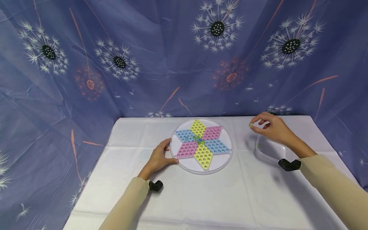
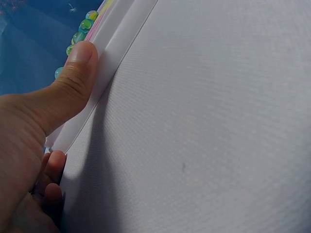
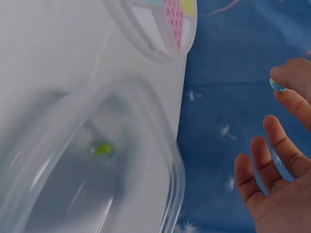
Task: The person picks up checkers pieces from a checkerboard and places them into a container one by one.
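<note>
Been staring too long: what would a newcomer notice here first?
Probably the star-patterned game board, bright on the white tablecloth, with the left grip on its rim. To its right, the right grip pinches a marble near a clear tub with another marble inside.

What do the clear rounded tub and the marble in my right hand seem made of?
Clear, rounded tub: likely smooth plastic, being see-through with glossy highlights. Small, round blue-and-yellow marble: shiny and two-toned, so probably polished glass, though plastic is possible.
</note>
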Demonstrator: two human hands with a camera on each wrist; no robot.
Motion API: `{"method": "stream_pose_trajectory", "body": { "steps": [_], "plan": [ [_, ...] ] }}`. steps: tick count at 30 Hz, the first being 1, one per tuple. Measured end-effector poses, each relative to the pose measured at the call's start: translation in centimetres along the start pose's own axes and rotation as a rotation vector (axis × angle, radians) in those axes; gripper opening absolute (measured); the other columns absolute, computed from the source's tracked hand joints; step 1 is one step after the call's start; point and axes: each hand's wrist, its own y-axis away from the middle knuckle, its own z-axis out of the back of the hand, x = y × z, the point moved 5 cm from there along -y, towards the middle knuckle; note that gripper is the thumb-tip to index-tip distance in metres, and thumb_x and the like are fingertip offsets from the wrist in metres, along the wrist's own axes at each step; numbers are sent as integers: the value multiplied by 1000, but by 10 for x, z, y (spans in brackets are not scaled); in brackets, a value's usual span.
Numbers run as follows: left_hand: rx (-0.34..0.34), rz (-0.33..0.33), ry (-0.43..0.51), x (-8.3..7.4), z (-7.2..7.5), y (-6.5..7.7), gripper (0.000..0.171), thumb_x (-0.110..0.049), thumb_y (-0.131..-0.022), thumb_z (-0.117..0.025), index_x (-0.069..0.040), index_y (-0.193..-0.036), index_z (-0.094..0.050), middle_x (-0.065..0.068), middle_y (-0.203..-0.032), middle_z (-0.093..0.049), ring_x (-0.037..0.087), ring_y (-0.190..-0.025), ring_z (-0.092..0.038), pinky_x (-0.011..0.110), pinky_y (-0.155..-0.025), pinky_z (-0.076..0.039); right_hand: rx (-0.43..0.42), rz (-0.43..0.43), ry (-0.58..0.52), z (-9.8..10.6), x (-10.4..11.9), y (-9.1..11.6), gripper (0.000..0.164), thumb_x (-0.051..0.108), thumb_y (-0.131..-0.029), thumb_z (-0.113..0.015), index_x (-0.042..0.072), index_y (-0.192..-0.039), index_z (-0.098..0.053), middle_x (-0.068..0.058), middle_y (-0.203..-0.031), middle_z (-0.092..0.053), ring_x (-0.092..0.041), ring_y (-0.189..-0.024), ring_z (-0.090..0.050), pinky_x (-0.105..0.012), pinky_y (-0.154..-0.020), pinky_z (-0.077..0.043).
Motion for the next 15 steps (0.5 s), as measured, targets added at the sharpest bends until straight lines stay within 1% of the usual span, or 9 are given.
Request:
{"method": "stream_pose_trajectory", "body": {
  "steps": [3, 8, 15],
  "plan": [
    [-2, 1, -1, -1, 0, 0, 109, -25, -68, -98, -8, -158, -39, 10, -116, -56, 24, -105, -51, 44, -97, -39, -28, -9, 8, 7, -7, 8, 18, 28, -93, -78, 18, -108, -76, -5, -116, -62, -25, -98, -56, -16, -72, -47],
    [-4, -2, 0, -2, 1, 1, 109, -24, -68, -98, -8, -158, -39, 10, -116, -56, 25, -105, -51, 44, -97, -39, -73, -17, 6, 16, -17, 20, 17, 24, -91, -80, 19, -107, -76, -3, -113, -64, -18, -94, -56, -13, -71, -46],
    [-10, -9, -6, -2, 0, 1, 108, -24, -68, -99, -7, -157, -40, 9, -114, -56, 24, -104, -50, 44, -95, -40, -81, -24, -1, 19, -26, 33, 16, 22, -92, -79, 18, -106, -76, -4, -115, -64, -22, -95, -56, -12, -72, -45]
  ]
}}
